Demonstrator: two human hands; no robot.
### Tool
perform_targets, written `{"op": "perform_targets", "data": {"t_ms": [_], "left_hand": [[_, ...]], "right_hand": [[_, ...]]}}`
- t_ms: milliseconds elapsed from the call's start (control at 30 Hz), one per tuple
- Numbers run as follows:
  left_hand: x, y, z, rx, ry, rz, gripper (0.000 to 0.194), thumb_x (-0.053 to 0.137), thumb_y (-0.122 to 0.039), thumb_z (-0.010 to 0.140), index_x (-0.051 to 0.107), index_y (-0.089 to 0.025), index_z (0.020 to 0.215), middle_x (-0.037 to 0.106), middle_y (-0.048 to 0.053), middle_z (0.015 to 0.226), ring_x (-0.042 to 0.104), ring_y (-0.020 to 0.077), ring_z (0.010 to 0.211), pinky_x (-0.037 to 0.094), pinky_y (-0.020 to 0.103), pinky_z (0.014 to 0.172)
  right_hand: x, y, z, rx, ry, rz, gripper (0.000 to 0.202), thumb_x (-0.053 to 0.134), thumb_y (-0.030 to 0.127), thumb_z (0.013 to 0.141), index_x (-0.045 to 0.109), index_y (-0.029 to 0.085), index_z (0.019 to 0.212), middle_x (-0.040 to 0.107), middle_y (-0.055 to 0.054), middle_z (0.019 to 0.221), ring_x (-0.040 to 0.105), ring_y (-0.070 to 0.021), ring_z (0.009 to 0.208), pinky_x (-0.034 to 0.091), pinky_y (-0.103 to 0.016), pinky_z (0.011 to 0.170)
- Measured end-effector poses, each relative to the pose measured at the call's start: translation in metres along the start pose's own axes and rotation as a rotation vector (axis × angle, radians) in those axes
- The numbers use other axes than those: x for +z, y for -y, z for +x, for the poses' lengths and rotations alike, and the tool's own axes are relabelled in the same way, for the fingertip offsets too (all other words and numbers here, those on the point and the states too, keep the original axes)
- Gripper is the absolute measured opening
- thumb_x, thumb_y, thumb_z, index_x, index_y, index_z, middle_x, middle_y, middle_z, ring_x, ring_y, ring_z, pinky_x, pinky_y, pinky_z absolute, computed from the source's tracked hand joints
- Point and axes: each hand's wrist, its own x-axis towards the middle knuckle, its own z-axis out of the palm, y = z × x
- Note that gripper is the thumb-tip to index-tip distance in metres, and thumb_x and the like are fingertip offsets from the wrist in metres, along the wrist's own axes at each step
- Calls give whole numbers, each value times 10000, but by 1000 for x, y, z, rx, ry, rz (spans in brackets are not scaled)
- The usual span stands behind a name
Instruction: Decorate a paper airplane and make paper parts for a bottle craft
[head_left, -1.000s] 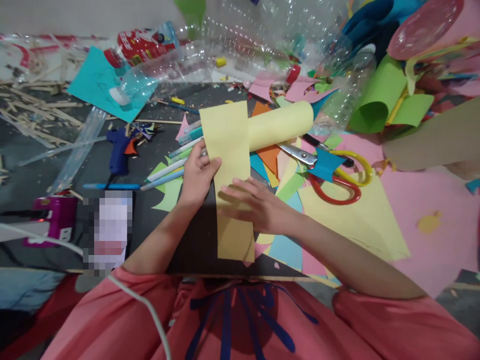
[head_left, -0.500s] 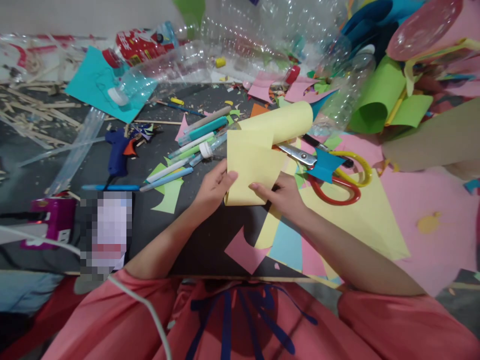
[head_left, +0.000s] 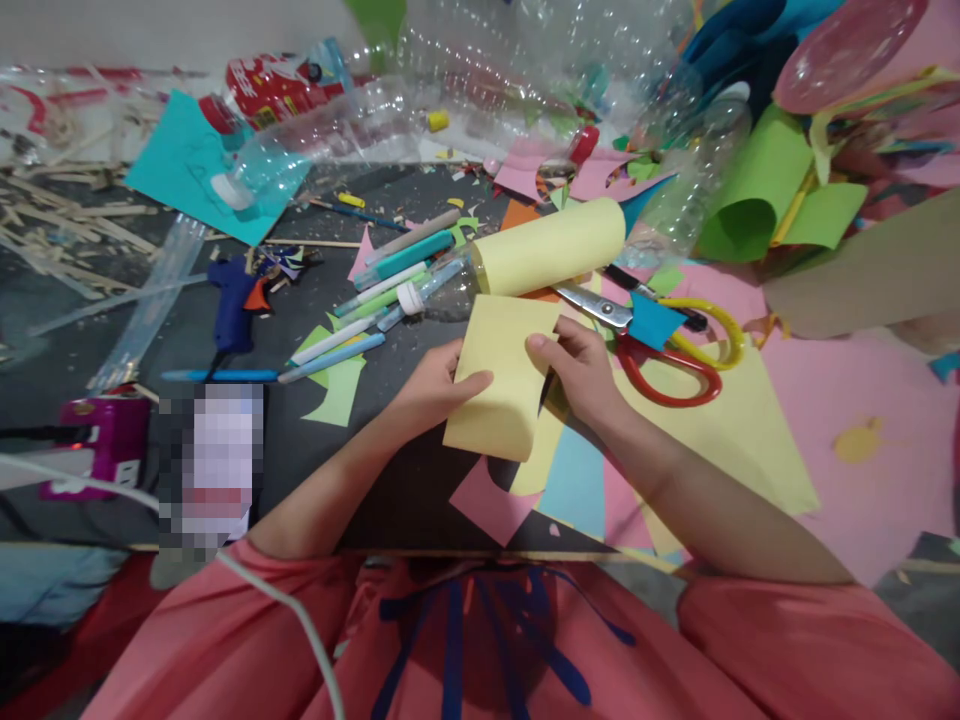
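A piece of pale yellow paper (head_left: pixel 499 385) is held in front of me between both hands. My left hand (head_left: pixel 439 385) grips its left edge, thumb on the face and fingers behind. On the upper right edge, my right hand (head_left: pixel 581 365) pinches it the same way. Just beyond lies a clear plastic bottle (head_left: pixel 450 290) with a white cap, wrapped in a yellow paper sleeve (head_left: pixel 555 245). Scissors (head_left: pixel 667 350) with one red and one yellow handle rest right of my right hand, a blue paper scrap (head_left: pixel 656 320) over their pivot.
To the left are markers (head_left: pixel 412 255), a blue glue gun (head_left: pixel 232 305), a phone (head_left: pixel 221 460) and a purple box (head_left: pixel 97 445) with cables. Plastic bottles (head_left: pixel 337 130) line the back. Coloured paper (head_left: pixel 847 430) covers the right side; wooden sticks (head_left: pixel 67 230) are heaped far left.
The yellow paper has come down toward me and tilted, uncovering the bottle's neck end and the sleeve's near end. My right hand has shifted higher along the paper's right edge.
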Motion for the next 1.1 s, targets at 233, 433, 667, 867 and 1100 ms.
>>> {"op": "perform_targets", "data": {"t_ms": [233, 433, 667, 867, 1100], "left_hand": [[2, 2, 2, 45, -98, -124, 557, 826, -399, 668, 576, -222, 1133, 764, 30, 871, 741, 208, 769, 560, 243, 630], [4, 0, 0, 61, -74, -165, 785, 785, -366, 710, 426, -245, 1397, 770, 27, 870, 758, 208, 756, 574, 239, 625], [5, -1, -3, 63, -114, -102, 522, 762, -359, 727, 570, -227, 1194, 757, 21, 859, 720, 169, 693, 538, 216, 588], [5, -1, -3, 88, -132, -91, 444, 755, -372, 738, 590, -232, 1125, 752, 25, 885, 716, 176, 728, 541, 238, 625], [6, -5, -5, 93, -144, -97, 420, 735, -367, 759, 586, -225, 1125, 740, 2, 781, 696, 156, 643, 512, 220, 566]], "right_hand": [[2, 5, -2, 43, -26, -48, 529, 764, 660, 662, 542, 195, 543, 478, 45, 511, 414, -91, 494, 363, -243, 447], [1, 5, -3, 56, -25, -82, 552, 753, 703, 639, 563, 193, 546, 481, 31, 537, 419, -103, 525, 366, -254, 470], [4, 8, -1, 23, -8, -76, 552, 742, 698, 661, 504, 209, 566, 430, 55, 520, 360, -86, 496, 341, -239, 453], [4, 10, -1, 34, 12, -75, 580, 737, 693, 668, 450, 212, 519, 399, 57, 490, 329, -79, 478, 333, -237, 438], [3, 10, -1, 27, 12, -65, 565, 744, 663, 686, 451, 210, 519, 387, 54, 495, 335, -83, 486, 322, -238, 443]]}}
